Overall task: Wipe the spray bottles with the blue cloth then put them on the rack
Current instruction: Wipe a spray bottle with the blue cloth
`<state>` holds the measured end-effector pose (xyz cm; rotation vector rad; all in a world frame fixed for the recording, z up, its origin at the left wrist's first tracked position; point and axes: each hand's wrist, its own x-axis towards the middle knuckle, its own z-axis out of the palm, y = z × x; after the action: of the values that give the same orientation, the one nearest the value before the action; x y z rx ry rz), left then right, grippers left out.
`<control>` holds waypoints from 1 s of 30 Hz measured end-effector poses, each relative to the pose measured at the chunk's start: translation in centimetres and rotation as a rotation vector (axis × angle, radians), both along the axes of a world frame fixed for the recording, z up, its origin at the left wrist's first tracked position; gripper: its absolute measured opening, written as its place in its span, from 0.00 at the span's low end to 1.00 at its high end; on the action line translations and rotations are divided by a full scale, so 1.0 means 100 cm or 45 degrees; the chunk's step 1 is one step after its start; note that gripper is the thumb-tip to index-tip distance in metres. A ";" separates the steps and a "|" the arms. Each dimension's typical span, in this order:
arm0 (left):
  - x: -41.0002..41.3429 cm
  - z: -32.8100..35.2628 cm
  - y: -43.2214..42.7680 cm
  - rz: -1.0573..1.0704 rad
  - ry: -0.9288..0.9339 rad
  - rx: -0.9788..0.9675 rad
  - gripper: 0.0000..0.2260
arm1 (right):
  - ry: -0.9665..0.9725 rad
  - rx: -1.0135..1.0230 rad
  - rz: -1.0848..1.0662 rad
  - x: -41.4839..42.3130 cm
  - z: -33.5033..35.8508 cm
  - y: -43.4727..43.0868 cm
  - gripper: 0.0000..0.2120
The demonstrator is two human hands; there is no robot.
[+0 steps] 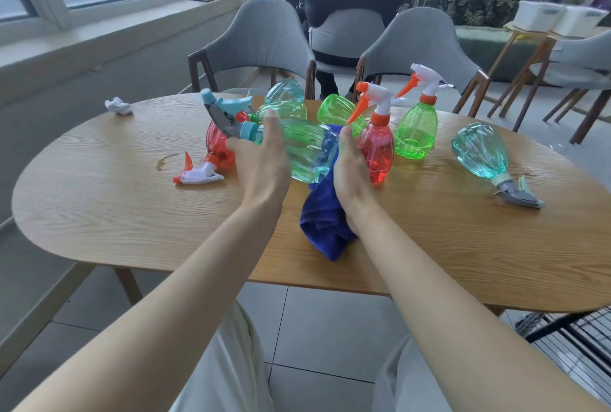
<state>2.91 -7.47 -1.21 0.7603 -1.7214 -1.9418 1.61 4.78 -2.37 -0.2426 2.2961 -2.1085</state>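
Observation:
My left hand (261, 160) grips a clear teal spray bottle (304, 153) near its neck and holds it sideways above the wooden table (99, 206). My right hand (350, 170) presses the blue cloth (324, 223) against the bottle's base; the cloth hangs down onto the table. Behind stand a red bottle (377, 147) and a green bottle (416, 127), both upright. A red bottle (213, 144) lies at the left, a teal one (481, 153) lies at the right, and green (337, 110) and teal (284, 94) ones lie at the back.
A crumpled white tissue (118, 105) lies at the table's far left. Two grey chairs (264, 44) stand behind the table, and a person sits beyond them. A black wire rack (568, 332) stands on the floor at the lower right. A wet ring marks the table (165, 162).

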 end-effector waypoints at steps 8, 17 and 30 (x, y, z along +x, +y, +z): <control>-0.009 0.000 -0.002 0.113 -0.095 0.069 0.39 | 0.308 0.087 0.025 0.014 0.004 -0.003 0.20; 0.000 -0.013 0.003 0.038 -0.080 0.012 0.38 | 0.149 0.139 0.077 -0.008 -0.002 -0.008 0.28; -0.001 -0.009 0.001 -0.021 0.103 -0.079 0.24 | -0.128 -0.112 0.132 -0.018 -0.009 0.000 0.33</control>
<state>2.79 -7.40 -2.09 0.6382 -1.7362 -1.8940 -0.20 4.74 -3.24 -0.2455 2.0921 -2.1216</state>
